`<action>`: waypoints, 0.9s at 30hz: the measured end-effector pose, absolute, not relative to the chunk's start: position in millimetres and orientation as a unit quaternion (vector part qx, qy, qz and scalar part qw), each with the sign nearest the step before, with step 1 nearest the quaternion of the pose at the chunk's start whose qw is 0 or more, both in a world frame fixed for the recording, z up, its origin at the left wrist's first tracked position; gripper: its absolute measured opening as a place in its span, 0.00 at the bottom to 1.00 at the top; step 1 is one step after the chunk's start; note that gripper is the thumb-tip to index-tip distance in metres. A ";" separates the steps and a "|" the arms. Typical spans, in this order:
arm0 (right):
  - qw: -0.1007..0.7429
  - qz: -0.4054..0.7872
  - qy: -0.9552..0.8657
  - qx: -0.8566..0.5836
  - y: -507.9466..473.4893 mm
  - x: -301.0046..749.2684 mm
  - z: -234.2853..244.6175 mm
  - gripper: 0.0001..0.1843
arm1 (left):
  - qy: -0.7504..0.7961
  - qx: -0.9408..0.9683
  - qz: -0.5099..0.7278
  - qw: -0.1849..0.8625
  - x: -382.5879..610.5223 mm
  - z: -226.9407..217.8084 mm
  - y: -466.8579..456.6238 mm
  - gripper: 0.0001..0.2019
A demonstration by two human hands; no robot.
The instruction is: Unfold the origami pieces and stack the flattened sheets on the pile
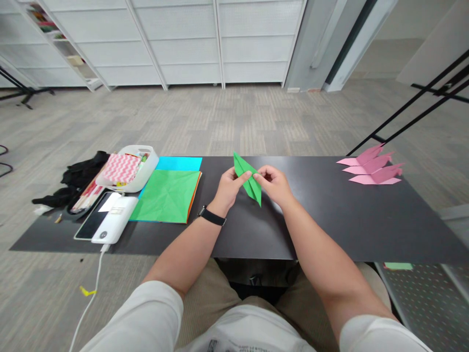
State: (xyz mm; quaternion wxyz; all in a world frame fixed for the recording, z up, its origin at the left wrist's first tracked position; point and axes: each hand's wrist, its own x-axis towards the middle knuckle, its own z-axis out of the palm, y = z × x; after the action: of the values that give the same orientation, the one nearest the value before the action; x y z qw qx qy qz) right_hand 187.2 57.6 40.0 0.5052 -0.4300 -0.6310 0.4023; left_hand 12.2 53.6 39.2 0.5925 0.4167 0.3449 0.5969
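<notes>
A folded piece of green origami paper (252,187), long and pointed at both ends, is held above the dark table between my two hands. My left hand (230,186) pinches its left side, with the thumb lying on the paper's face. On the opposite side, my right hand (274,182) grips the paper near its middle, thumb and forefinger closed on it. The two thumbs nearly meet over the centre. Fingers behind the paper are partly hidden. To the left of my left hand lies a stack of square paper with a creased green sheet (166,195) on top.
Three pink folded paper figures (375,168) stand in a row on the right of the dark table (330,215). At the left are a white basket (148,168), a phone (91,222), a white power bank (116,222) with a cable (95,283), and black cloth (86,168).
</notes>
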 end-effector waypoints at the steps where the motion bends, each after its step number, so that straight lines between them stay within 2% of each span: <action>1: 0.520 0.388 -0.623 -0.437 58.3 188.4 40.9 0.15 | 0.342 0.425 0.595 0.590 12.6 39.3 53.7 0.25; 6: 0.560 0.303 -0.625 -0.451 57.4 193.0 51.5 0.12 | 0.361 0.456 0.599 0.550 13.5 37.0 55.1 0.25; 11: 0.535 0.177 -0.701 -0.437 50.7 191.1 59.9 0.09 | 0.376 0.488 0.623 0.482 12.3 31.5 57.6 0.21; 18: 0.505 0.172 -0.732 -0.424 51.3 188.4 54.2 0.04 | 0.386 0.546 0.605 0.434 9.2 35.9 52.5 0.16; 23: 0.480 0.160 -0.755 -0.417 54.1 190.7 53.4 0.03 | 0.412 0.620 0.579 0.332 8.1 39.9 47.3 0.09; 27: 0.492 0.139 -0.748 -0.424 54.8 193.0 54.0 0.04 | 0.407 0.651 0.573 0.287 7.0 42.1 46.1 0.05</action>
State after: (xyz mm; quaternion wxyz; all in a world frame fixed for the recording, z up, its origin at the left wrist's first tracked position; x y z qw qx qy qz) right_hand 193.0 54.8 54.0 0.4918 -0.4238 -0.7478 0.1391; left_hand 7.0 46.1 42.1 0.2873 0.6508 0.4071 0.5729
